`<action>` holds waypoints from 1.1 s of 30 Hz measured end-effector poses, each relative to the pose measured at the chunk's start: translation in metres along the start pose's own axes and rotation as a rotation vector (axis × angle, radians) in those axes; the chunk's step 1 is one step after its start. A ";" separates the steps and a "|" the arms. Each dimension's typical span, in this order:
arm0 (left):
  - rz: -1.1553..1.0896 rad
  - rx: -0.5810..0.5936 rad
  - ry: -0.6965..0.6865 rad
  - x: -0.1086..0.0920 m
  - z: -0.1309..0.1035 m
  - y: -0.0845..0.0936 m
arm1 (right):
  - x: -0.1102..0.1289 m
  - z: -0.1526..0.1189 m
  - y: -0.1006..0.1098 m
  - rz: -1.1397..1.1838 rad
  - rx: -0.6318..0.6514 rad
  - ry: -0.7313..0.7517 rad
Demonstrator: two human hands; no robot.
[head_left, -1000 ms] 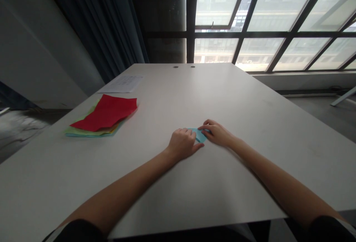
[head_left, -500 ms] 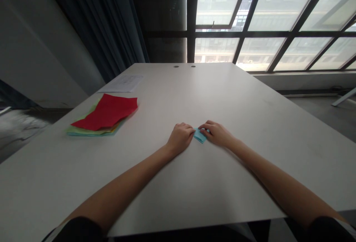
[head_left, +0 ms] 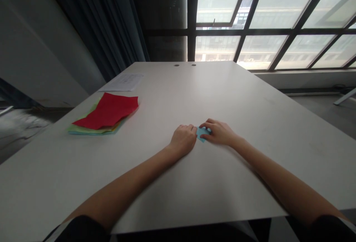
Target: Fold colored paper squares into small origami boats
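on white table (head_left: 167,97), blue paper (head_left: 200,132), windows (head_left: 267,12)

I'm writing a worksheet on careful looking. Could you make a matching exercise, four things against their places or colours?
Things:
1. Small light-blue paper
2. Red sheet
3. White printed sheet
4. Curtain

Places or colours:
A. Beyond the coloured stack, near the table's left edge
B. Dark blue
C. At the fingers of the left hand and right hand
D. Topmost on the stack

Pairs: 1-C, 2-D, 3-A, 4-B
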State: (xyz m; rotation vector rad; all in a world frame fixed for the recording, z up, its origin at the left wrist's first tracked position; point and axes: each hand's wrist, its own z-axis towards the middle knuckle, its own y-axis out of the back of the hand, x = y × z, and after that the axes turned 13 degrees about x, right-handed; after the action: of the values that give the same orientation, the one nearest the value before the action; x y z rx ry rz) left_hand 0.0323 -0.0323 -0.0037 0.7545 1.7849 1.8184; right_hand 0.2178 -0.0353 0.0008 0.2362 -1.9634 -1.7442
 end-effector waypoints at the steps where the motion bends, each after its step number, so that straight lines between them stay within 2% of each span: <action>1: 0.006 -0.003 0.001 0.000 0.000 -0.001 | -0.001 0.000 0.001 0.007 0.005 0.006; 6: 0.048 0.003 -0.011 -0.003 -0.001 -0.007 | -0.004 -0.002 0.004 0.023 0.041 0.013; 12: 0.098 0.052 0.050 -0.007 0.000 -0.009 | -0.005 -0.002 0.006 0.006 0.041 -0.009; 16: 0.113 0.063 0.062 -0.008 -0.002 -0.008 | -0.017 -0.003 0.009 0.010 0.050 -0.016; 21: 0.084 0.015 0.032 -0.003 0.000 -0.006 | -0.029 -0.005 0.009 -0.011 -0.010 -0.029; 28: -0.071 0.025 -0.022 0.018 0.012 0.006 | -0.018 -0.003 0.004 0.032 -0.053 -0.019; 33: -0.116 -0.067 -0.027 0.018 0.012 0.013 | -0.013 0.000 0.000 0.209 -0.083 -0.014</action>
State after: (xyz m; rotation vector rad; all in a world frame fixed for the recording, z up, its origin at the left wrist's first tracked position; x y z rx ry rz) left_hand 0.0276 -0.0114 0.0101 0.6343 1.7055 1.7738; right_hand 0.2288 -0.0294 -0.0028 -0.0102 -1.8472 -1.6901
